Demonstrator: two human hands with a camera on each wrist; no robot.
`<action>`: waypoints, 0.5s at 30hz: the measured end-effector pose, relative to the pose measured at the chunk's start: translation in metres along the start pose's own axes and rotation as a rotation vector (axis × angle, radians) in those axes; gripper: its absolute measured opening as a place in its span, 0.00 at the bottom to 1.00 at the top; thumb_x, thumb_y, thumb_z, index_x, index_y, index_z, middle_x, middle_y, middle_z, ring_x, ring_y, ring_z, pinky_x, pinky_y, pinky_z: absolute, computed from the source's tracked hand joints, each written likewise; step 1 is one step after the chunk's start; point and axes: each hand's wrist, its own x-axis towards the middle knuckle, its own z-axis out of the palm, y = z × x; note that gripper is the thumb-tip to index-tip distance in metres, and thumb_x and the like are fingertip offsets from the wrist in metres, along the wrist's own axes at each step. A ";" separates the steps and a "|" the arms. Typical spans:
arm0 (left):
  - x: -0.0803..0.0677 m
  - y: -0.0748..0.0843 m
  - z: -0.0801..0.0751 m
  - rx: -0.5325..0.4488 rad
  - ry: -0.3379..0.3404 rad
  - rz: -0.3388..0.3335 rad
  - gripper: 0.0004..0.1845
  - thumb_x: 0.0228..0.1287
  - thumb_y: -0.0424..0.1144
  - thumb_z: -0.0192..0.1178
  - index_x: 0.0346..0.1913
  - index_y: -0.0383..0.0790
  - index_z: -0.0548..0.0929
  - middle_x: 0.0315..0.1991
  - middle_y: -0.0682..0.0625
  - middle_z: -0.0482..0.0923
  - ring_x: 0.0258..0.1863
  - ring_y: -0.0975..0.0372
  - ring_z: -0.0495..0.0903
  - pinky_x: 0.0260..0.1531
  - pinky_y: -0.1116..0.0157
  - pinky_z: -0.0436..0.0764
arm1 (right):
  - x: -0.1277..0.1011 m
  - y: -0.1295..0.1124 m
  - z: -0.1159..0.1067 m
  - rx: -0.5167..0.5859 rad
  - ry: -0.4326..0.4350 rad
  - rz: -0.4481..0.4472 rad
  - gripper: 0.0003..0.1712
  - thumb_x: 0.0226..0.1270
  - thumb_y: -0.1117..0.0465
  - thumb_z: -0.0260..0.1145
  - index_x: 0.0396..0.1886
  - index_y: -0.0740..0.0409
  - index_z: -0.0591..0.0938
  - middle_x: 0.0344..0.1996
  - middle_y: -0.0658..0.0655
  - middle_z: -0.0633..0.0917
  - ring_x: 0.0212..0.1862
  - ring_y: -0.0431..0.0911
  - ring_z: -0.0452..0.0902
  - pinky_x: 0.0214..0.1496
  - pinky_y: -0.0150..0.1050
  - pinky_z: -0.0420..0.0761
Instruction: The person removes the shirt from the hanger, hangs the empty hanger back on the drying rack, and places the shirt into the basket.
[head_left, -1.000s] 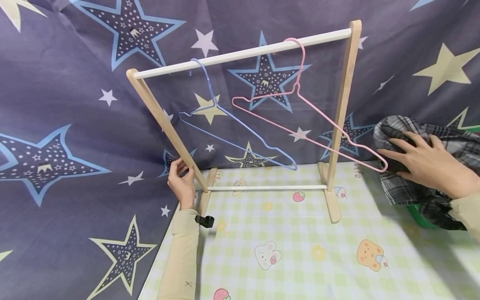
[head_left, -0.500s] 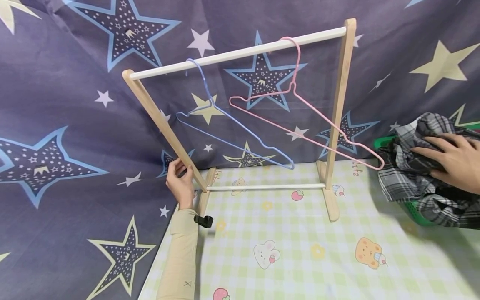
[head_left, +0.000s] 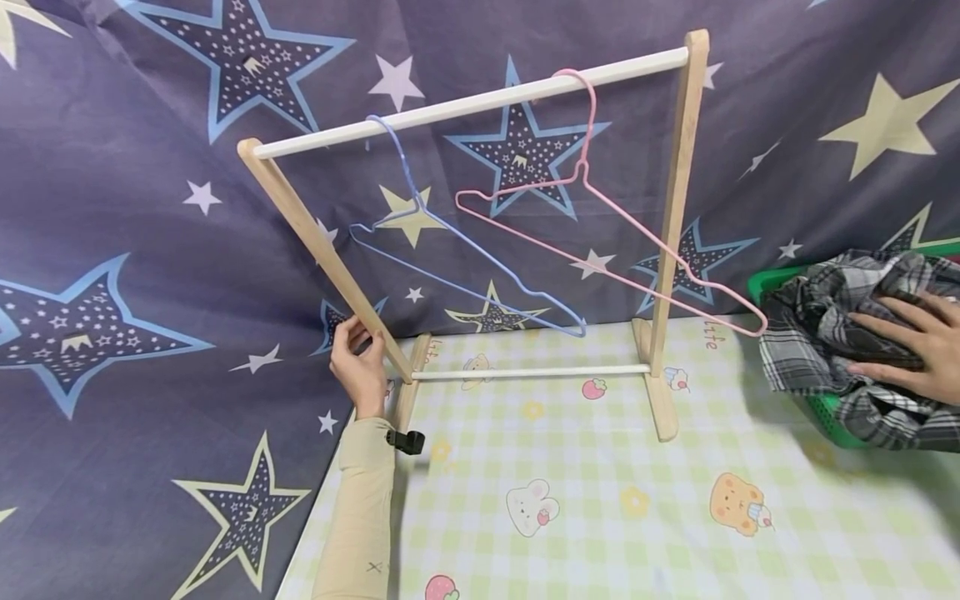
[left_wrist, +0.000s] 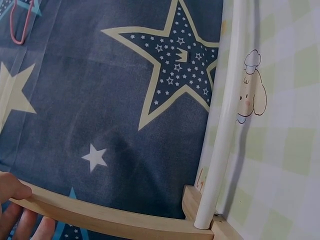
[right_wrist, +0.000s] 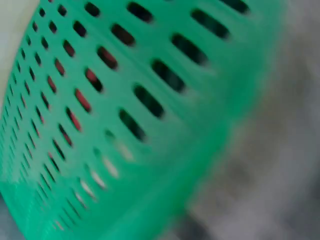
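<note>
Grip, left: our left hand [head_left: 358,368] curls round the slanted left post [head_left: 322,258] of the rack [head_left: 678,192], low down near its foot; the left wrist view shows the fingers [left_wrist: 14,192] wrapped on the wood.
Grip, right: our right hand [head_left: 911,337] lies on the plaid cloth [head_left: 817,333] with fingers mostly straight, pressing more than clasping; we cannot tell whether the thumb pinches a fold.
Cloth: it sits bunched in and over the green basket [head_left: 765,283] at the right edge of the table [head_left: 600,500], one corner spilling over the near rim.
Hangers: the blue hanger [head_left: 450,242] and the pink hanger [head_left: 600,233] hang from the white bar [head_left: 472,102], both swung at a slant; the pink one's tip lies just beside the cloth.
Risk, snag: we judge that lifting the cloth could catch the pink tip and drag that hanger off the bar.
Risk, tip: the rack looks light and leans in our view; a tug on a hanger could rock it if our left hand lets go.
Risk, basket: the draped corner could pull the basket along, as it stands near the table's edge.
Surface: a green-and-white check table cover printed with small cartoon animals and strawberries.
Room: a dark blue sheet with large stars hangs behind and to the left.
</note>
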 end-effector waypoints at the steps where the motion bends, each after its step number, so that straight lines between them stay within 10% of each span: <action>1: 0.000 0.000 0.000 -0.002 0.001 0.002 0.18 0.58 0.23 0.65 0.52 0.37 0.85 0.46 0.42 0.85 0.46 0.53 0.85 0.44 0.50 0.85 | -0.001 -0.001 0.002 -0.015 -0.007 0.007 0.66 0.51 0.17 0.17 0.77 0.57 0.59 0.59 0.79 0.68 0.64 0.74 0.59 0.78 0.62 0.45; 5: 0.000 0.000 0.001 -0.009 0.005 0.002 0.18 0.58 0.22 0.66 0.52 0.37 0.85 0.46 0.42 0.86 0.46 0.54 0.85 0.44 0.53 0.86 | -0.007 -0.003 0.013 -0.091 -0.074 -0.028 0.69 0.53 0.21 0.09 0.62 0.67 0.75 0.49 0.78 0.75 0.57 0.71 0.66 0.76 0.62 0.51; 7: 0.000 0.001 0.001 -0.005 0.005 -0.001 0.18 0.58 0.23 0.66 0.52 0.36 0.85 0.46 0.42 0.85 0.46 0.54 0.85 0.44 0.53 0.86 | -0.010 0.000 0.018 -0.151 -0.069 -0.165 0.61 0.61 0.29 0.06 0.72 0.58 0.67 0.42 0.73 0.79 0.50 0.67 0.71 0.72 0.63 0.59; 9: 0.000 0.001 0.002 -0.005 0.010 0.002 0.18 0.59 0.23 0.65 0.52 0.35 0.85 0.46 0.41 0.85 0.46 0.52 0.85 0.44 0.50 0.85 | -0.011 0.004 0.020 -0.207 -0.053 -0.319 0.33 0.82 0.43 0.25 0.81 0.45 0.50 0.38 0.68 0.81 0.44 0.64 0.72 0.67 0.64 0.64; 11: 0.000 0.001 0.002 -0.004 0.013 0.005 0.18 0.59 0.23 0.65 0.53 0.35 0.84 0.46 0.40 0.85 0.46 0.51 0.85 0.44 0.46 0.84 | -0.011 0.008 0.020 -0.245 -0.024 -0.445 0.38 0.84 0.57 0.37 0.75 0.32 0.24 0.37 0.64 0.82 0.42 0.62 0.73 0.62 0.66 0.68; 15: -0.001 0.002 0.003 -0.009 0.014 0.006 0.18 0.59 0.23 0.66 0.53 0.35 0.85 0.47 0.40 0.85 0.46 0.49 0.85 0.43 0.45 0.84 | -0.008 0.007 0.016 -0.204 -0.052 -0.381 0.32 0.83 0.46 0.28 0.72 0.29 0.21 0.42 0.68 0.82 0.46 0.65 0.73 0.66 0.65 0.64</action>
